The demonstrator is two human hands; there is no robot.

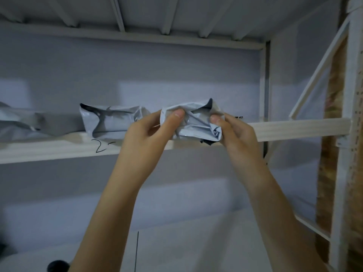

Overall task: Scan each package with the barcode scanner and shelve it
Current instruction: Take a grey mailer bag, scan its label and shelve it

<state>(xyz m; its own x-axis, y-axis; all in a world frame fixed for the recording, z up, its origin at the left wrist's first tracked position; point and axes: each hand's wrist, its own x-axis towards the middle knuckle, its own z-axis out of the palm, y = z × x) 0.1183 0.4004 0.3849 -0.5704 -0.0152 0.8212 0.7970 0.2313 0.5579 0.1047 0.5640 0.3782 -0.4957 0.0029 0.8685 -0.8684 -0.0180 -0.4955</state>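
Both hands hold a crumpled package at the shelf edge.
Left hand (146, 132) pinches the grey package (193, 120) at its left end, right hand (234, 132) grips its right end; package sits between them over the white shelf (294, 128) front. Second package (110, 120) lies on shelf just left of the left hand, a third (17, 122) farther left.
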